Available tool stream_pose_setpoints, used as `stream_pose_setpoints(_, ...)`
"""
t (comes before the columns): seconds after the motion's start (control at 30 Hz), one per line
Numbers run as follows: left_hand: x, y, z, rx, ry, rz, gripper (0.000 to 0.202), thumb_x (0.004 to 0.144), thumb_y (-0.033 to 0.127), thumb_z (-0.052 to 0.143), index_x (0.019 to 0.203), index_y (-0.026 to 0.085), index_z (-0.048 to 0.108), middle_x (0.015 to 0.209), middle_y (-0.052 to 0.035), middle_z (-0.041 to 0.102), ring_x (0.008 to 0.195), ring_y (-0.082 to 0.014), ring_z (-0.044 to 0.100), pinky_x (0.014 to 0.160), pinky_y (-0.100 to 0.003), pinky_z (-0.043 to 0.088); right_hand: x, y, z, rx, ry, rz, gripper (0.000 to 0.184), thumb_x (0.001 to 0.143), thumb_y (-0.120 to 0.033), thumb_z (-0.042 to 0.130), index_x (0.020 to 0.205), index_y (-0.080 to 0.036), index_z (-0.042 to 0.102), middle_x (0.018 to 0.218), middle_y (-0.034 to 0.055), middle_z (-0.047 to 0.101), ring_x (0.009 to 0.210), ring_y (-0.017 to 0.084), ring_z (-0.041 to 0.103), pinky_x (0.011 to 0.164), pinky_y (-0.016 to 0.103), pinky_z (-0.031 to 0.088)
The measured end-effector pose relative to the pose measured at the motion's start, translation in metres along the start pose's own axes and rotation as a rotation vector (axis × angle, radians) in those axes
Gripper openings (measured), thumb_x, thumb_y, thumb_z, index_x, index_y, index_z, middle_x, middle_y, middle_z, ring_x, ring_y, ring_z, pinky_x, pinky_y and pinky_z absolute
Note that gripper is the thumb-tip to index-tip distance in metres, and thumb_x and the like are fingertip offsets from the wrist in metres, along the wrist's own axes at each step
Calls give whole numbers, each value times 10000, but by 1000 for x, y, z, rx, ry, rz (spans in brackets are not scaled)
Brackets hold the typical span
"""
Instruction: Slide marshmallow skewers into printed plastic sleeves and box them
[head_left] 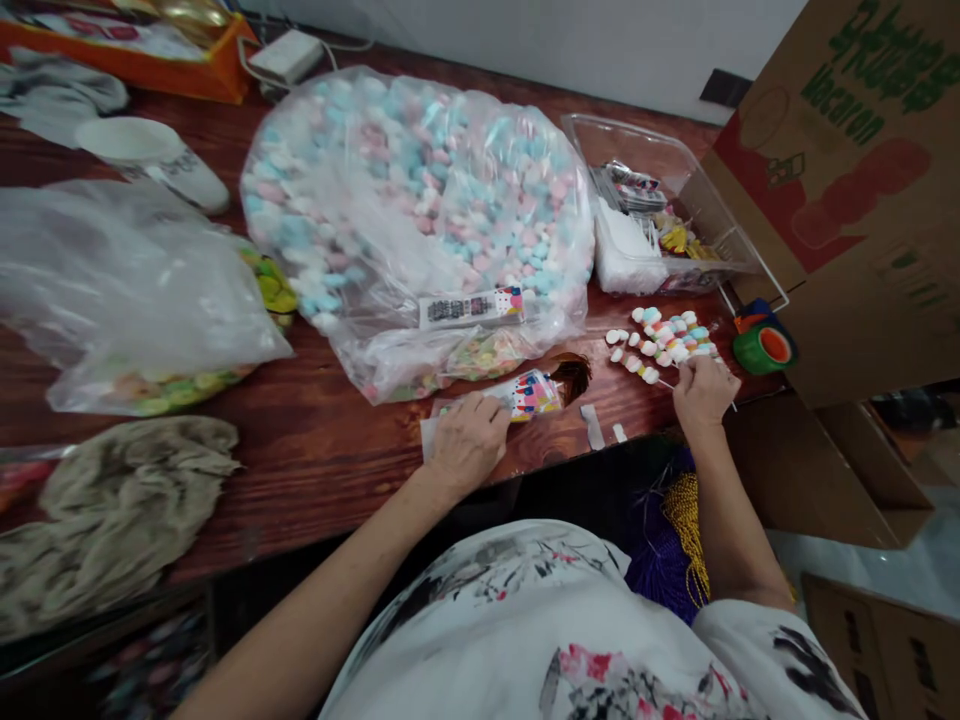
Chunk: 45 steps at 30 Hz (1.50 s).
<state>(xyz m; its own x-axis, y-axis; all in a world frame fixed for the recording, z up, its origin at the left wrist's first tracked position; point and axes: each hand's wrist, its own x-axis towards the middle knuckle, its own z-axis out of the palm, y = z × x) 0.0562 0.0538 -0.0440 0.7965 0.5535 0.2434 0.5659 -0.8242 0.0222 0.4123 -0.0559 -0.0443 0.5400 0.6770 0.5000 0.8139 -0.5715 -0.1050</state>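
One shirt (517,610) fronts two hands (466,440) touching one packet (534,394) and several skewers (664,342).

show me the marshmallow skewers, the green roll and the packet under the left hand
Marshmallow skewers (667,336): head view, marshmallows mid-cluster.
Green roll (751,351): head view, its green outer side.
Packet (531,394): head view, its colourful printed end.

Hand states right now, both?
Left hand: curled over the printed plastic packet; firm grip can't be told.
Right hand: closed on marshmallow skewers; how many can't be told.

Single head view, forward and down.
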Motion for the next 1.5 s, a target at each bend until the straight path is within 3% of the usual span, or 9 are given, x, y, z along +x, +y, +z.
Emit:
stream_pose_setpoints(0.13, -8, 3, 2, -59, -1, -57, 127, 845, 146, 557, 908, 158, 666, 928, -112, 633, 903, -269, 524, 680, -356, 423, -3, -2, -15, 377, 149, 54, 261, 898, -364, 494, 861, -158, 650, 799, 68, 678, 752, 190, 607, 745, 320, 443)
stream_pose_setpoints(0.23, -10, 5, 0, -108, 2, -109, 146, 848, 124, 543, 908, 157, 672, 940, -114, 636, 916, -268, 519, 655, -348, 416, -9, -5, -47, 525, 152, 0, 224, 853, -369, 588, 854, -170, 692, 802, 53, 713, 737, 189, 653, 746, 311, 503)
stream_pose_setpoints(0.37, -7, 0, 2, -183, 36, -144, 169, 852, 114, 524, 772, 153, 668, 869, -113, 635, 880, -254, 524, 677, -361, 427, -10, -3, -104, 472, -137, -123, 109, 793, -270, 648, 824, -198, 724, 760, 23, 722, 675, 171, 654, 679, 281, 500)
stream_pose_setpoints(0.47, -4, -6, 7, -259, 99, -161, 180, 860, 142, 523, 738, 156, 655, 833, -99, 625, 836, -231, 526, 704, -356, 438, -4, -7, -127, 433, -363, -154, 78, 765, -254, 667, 789, -200, 718, 668, -7, 685, 573, 129, 593, 567, 244, 441)
stream_pose_setpoints(0.73, -15, -8, 7, -195, 118, -78, 125, 862, 197, 565, 905, 135, 665, 936, -125, 629, 885, -261, 507, 742, -374, 459, 4, -22, -103, 846, -473, 36, 154, 725, -305, 730, 696, -172, 658, 551, -46, 556, 489, 87, 463, 479, 223, 337)
stream_pose_setpoints(0.97, -14, -17, 14, -292, 118, -119, 224, 867, 128, 507, 700, 146, 657, 811, -110, 613, 819, -230, 519, 731, -362, 459, -15, -22, -96, 792, -93, 97, 211, 848, -348, 621, 733, -175, 658, 576, -31, 576, 509, 93, 478, 524, 238, 379)
stream_pose_setpoints(1.17, -12, -32, 19, -556, 225, -210, 208, 860, 264, 612, 689, 155, 658, 742, -51, 603, 748, -177, 545, 710, -315, 450, -31, -28, -88, 846, -179, 165, 173, 831, -332, 641, 800, -169, 688, 591, -12, 635, 482, 109, 529, 500, 247, 420)
stream_pose_setpoints(1.33, -10, -30, 5, -476, 101, -142, 143, 870, 278, 611, 882, 178, 714, 834, -59, 613, 805, -185, 544, 749, -319, 449, -28, -44, -100, 1214, 23, 296, 140, 781, -292, 696, 722, -167, 674, 615, -4, 638, 471, 103, 529, 452, 239, 386)
stream_pose_setpoints(1.5, 0, -10, -4, -206, -41, -136, 164, 894, 253, 564, 916, 220, 723, 857, -83, 621, 841, -223, 497, 670, -314, 411, -32, -69, -98, 1395, 18, 334, 106, 746, -244, 718, 684, -171, 672, 573, -19, 608, 446, 87, 487, 416, 224, 334)
